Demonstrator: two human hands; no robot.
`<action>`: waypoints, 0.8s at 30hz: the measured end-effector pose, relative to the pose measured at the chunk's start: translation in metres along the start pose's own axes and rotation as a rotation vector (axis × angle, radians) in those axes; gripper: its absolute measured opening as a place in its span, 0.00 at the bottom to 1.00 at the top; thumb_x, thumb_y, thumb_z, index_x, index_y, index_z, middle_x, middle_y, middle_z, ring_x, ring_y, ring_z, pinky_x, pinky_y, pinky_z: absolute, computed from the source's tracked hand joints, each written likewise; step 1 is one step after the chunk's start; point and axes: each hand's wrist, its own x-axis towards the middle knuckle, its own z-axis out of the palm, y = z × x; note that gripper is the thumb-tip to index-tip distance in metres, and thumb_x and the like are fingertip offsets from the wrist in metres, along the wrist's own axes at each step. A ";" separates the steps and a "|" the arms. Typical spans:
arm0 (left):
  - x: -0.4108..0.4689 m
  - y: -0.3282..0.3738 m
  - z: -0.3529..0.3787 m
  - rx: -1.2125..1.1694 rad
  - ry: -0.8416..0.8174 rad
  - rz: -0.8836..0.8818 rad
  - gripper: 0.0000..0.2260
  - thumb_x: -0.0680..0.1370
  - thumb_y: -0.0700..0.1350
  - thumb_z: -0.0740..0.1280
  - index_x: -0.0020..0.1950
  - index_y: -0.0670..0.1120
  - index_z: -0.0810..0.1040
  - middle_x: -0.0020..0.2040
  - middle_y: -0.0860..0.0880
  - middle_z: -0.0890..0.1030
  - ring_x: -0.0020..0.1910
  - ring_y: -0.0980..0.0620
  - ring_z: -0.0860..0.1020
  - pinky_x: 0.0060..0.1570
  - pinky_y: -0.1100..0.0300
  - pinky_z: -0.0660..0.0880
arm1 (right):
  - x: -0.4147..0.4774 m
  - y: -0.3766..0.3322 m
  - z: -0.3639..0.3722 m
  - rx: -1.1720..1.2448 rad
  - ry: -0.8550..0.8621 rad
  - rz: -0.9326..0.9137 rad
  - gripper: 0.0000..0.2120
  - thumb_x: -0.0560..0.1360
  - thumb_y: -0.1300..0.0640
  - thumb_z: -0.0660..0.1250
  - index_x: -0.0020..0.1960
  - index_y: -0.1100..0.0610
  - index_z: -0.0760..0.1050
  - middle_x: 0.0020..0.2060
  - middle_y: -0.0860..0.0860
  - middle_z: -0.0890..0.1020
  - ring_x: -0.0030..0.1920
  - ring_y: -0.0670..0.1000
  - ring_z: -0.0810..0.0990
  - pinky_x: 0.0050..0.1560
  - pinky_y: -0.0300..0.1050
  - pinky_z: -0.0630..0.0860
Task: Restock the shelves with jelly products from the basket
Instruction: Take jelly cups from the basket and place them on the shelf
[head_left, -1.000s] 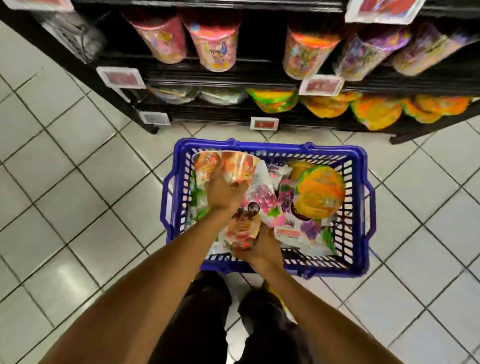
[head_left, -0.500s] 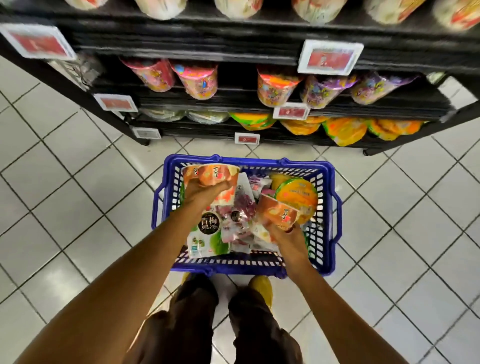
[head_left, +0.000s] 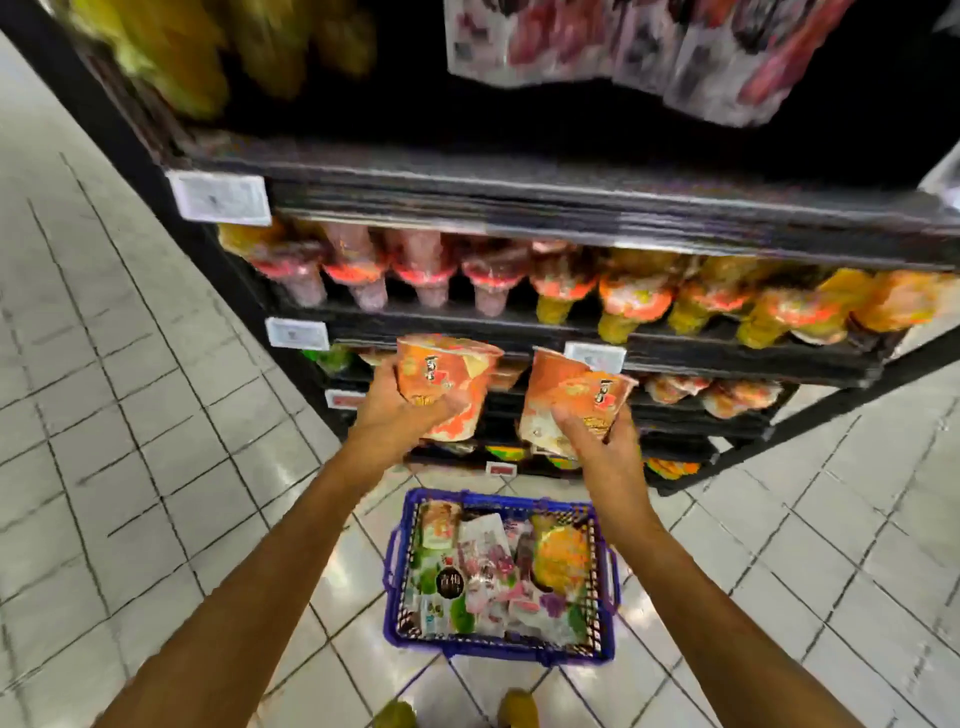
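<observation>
My left hand (head_left: 397, 415) grips an orange jelly cup (head_left: 447, 379) from below, lifted in front of the black shelves (head_left: 571, 332). My right hand (head_left: 597, 441) grips a second orange jelly cup (head_left: 566, 400), tilted to the right. Both cups hang level with the lower shelves. Below them on the floor stands the blue basket (head_left: 498, 647), still holding several jelly packets and an orange-lidded tub (head_left: 561, 558).
The shelf above the cups carries a row of red and yellow jelly cups (head_left: 519, 280). White price tags (head_left: 221, 197) hang on the shelf edges. White tiled floor lies to the left and right. My shoes (head_left: 517, 709) show at the bottom.
Both hands have lifted their orange cups out of the basket and up toward the shelves. The view has tilted upward, so the basket now sits lower and smaller.
</observation>
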 end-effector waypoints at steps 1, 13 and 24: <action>-0.006 0.033 -0.011 -0.002 -0.007 0.068 0.32 0.68 0.46 0.79 0.67 0.49 0.67 0.55 0.54 0.80 0.49 0.61 0.81 0.50 0.62 0.77 | -0.006 -0.036 0.004 0.003 -0.016 -0.057 0.57 0.56 0.25 0.71 0.77 0.48 0.58 0.73 0.47 0.70 0.72 0.50 0.69 0.70 0.58 0.69; -0.116 0.371 -0.124 -0.116 0.008 0.722 0.43 0.55 0.59 0.77 0.66 0.43 0.71 0.57 0.46 0.82 0.54 0.50 0.82 0.51 0.56 0.80 | -0.106 -0.378 0.031 0.112 0.034 -0.772 0.27 0.63 0.43 0.75 0.59 0.48 0.73 0.50 0.44 0.85 0.51 0.45 0.83 0.49 0.38 0.78; -0.173 0.583 -0.122 -0.120 -0.071 1.141 0.17 0.62 0.54 0.75 0.48 0.50 0.81 0.41 0.54 0.87 0.38 0.60 0.84 0.32 0.72 0.76 | -0.136 -0.580 0.006 0.073 0.079 -1.143 0.29 0.60 0.36 0.76 0.57 0.43 0.74 0.48 0.41 0.85 0.48 0.42 0.84 0.44 0.35 0.77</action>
